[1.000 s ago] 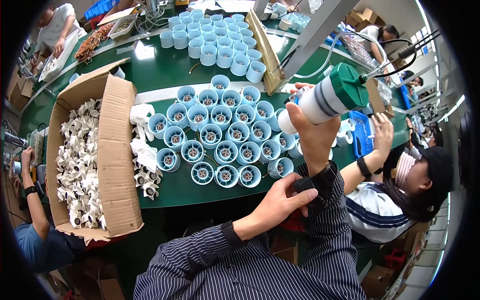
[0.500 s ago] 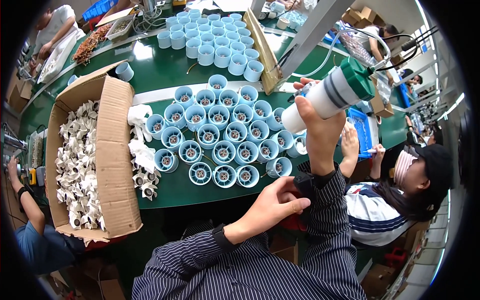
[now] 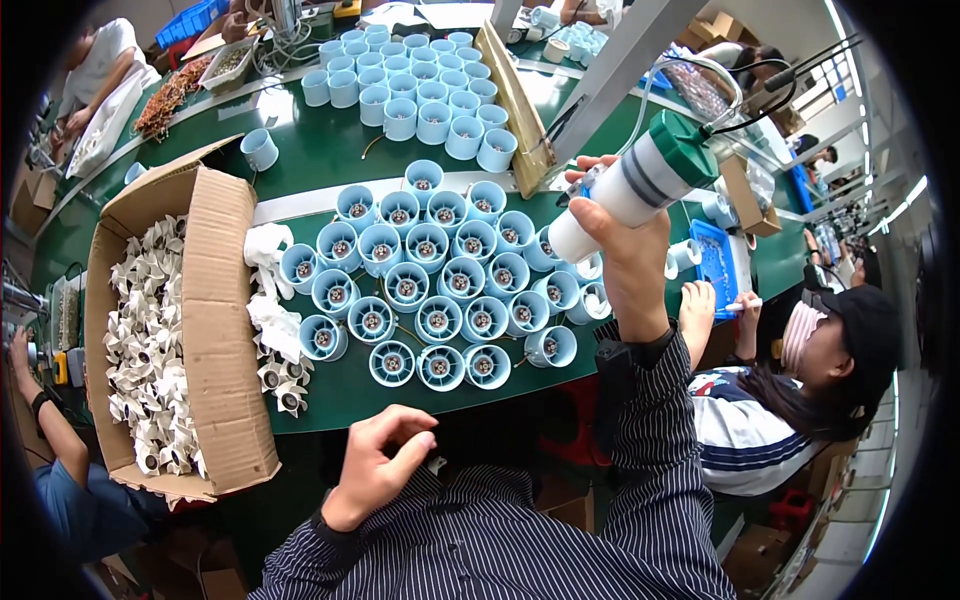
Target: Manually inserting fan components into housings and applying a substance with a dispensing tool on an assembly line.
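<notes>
My right hand [image 3: 634, 268] is raised over the right side of the table, its fingers closed round a white cylindrical tool [image 3: 640, 184]. The tool has dark grey bands and a green cap with a cable and a clear tube; its white end tilts down to the left. My left hand [image 3: 380, 462] hovers in front of the table's near edge, fingers loosely curled, the thumb apart, holding nothing that I can see. Beyond it stand several light blue cylindrical housings [image 3: 439, 318] with ribbed centres and small metal parts inside. A white piece sits in one housing [image 3: 592, 303] near my right forearm.
A cardboard box [image 3: 228, 335] of white fan impellers [image 3: 155, 345] stands at the left, with white gloves [image 3: 272, 325] beside it. More blue housings [image 3: 400, 118] fill the back. A metal post [image 3: 625, 75] slants overhead. At the right, a co-worker [image 3: 780, 400] sits near a blue tray [image 3: 714, 255].
My left hand has left my right wrist and moved left and nearer to me. My right hand, with the white cylindrical tool, has shifted slightly left and down.
</notes>
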{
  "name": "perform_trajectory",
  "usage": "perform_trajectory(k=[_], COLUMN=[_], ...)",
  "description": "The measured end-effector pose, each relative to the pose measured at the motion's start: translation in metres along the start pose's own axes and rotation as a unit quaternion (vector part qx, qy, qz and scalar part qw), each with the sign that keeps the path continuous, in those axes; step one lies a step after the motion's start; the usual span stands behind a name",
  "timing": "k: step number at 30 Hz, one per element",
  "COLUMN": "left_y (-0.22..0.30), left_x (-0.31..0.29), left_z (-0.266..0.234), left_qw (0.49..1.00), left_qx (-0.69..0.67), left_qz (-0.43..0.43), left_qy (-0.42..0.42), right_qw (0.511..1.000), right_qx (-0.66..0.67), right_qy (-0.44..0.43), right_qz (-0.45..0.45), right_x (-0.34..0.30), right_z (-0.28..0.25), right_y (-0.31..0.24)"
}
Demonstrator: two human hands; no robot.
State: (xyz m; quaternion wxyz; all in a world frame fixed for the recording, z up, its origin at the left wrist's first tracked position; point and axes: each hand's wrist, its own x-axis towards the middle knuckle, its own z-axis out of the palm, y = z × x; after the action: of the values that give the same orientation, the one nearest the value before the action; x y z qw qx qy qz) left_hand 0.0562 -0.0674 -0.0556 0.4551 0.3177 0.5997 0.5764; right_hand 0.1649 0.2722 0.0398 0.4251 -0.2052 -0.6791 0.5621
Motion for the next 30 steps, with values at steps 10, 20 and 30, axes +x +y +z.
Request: perform_trajectory(k=[10, 20, 30], left_y=[-0.033, -0.042, -0.047], left_x=[-0.001, 0.015, 0.017], left_z=[-0.061, -0.054, -0.053], left_qw=[0.94, 0.886, 0.86], left_qx=[0.24, 0.334, 0.375], left_qz=[0.155, 0.263, 0.285], left_qy=[0.185, 0.187, 0.195], right_qw=[0.995, 0.998, 0.994], right_qx=[0.095, 0.052, 0.056], right_qy=[-0.007, -0.036, -0.085], right_qz=[0.016, 0.022, 0.039], right_x=[0.027, 0.035, 0.028], right_z=[0.008, 0.024, 0.047], right_y=[0.013, 0.035, 0.043])
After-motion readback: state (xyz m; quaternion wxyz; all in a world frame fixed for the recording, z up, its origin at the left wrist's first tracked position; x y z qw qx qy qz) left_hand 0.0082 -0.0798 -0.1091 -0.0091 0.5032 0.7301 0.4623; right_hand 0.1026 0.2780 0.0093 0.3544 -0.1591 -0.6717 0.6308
